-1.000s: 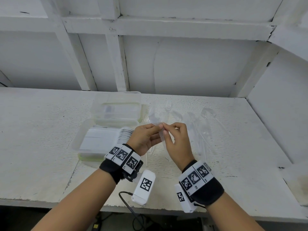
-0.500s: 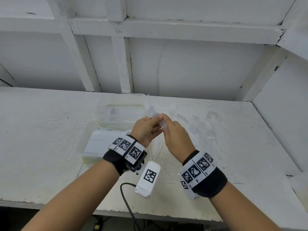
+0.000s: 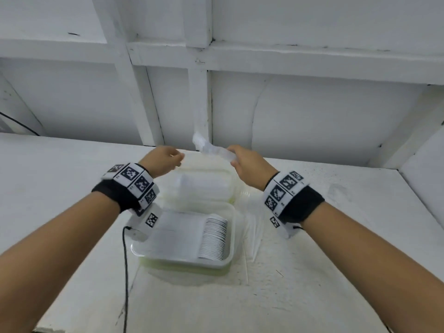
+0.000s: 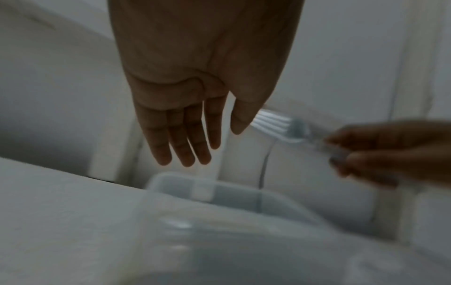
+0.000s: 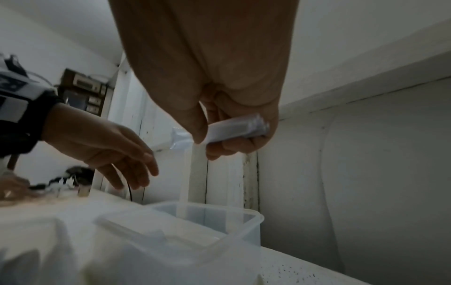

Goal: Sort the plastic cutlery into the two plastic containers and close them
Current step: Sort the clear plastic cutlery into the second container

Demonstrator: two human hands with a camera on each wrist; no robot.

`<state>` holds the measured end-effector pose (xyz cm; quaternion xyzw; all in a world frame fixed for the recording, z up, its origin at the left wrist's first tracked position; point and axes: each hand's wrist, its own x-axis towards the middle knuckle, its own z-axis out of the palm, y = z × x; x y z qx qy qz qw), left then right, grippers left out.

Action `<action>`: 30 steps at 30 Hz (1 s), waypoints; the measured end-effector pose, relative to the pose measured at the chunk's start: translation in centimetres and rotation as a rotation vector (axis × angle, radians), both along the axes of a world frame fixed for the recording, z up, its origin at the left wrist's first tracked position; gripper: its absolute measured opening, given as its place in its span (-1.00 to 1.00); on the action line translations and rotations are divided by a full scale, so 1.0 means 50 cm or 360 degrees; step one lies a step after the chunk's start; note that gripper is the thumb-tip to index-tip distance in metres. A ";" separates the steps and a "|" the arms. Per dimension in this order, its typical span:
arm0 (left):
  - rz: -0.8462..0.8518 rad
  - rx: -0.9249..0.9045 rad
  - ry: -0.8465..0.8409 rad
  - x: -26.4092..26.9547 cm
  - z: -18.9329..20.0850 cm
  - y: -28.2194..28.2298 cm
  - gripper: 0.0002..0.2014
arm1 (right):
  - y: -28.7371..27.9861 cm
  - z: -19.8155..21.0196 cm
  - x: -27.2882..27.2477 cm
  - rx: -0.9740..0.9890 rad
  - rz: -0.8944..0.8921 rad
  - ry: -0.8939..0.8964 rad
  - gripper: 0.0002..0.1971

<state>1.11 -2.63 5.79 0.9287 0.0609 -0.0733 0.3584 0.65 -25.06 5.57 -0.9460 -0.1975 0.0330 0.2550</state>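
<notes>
Above the far tub (image 3: 206, 181), right hand (image 3: 249, 164) pinches a stack of forks (image 3: 212, 148) by the handles, tines pointing left and up toward the left hand (image 3: 163, 159). Long axis is roughly level, crosswise over the tub. Left hand is empty, fingers relaxed, just beside the tines, not touching. Near tub (image 3: 187, 239) holds a nested row of cutlery. Fork count unreadable; wrist views are blurred, tub contents unclear.
</notes>
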 end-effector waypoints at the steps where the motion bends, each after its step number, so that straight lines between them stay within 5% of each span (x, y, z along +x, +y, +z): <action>1: -0.0011 0.0254 0.0010 0.018 -0.012 0.029 -0.68 | 0.013 -0.003 0.022 -0.0086 0.0029 0.0014 -0.66; 5: -0.0005 0.0666 0.0249 0.060 -0.065 0.101 -0.51 | 0.068 -0.033 0.094 -0.0434 0.0158 0.0086 -0.62; 8: 0.0051 0.0326 0.0433 0.070 -0.098 0.116 -0.45 | 0.104 -0.065 0.131 -0.0646 0.0227 0.0100 -0.59; 12: 0.0013 0.0182 0.0408 0.076 -0.115 0.112 -0.61 | 0.138 -0.099 0.162 -0.0812 0.0260 0.0087 -0.64; 30: 0.0034 0.0001 0.0412 0.091 -0.127 0.118 -0.72 | 0.154 -0.152 0.187 -0.0620 0.0208 0.0367 -0.60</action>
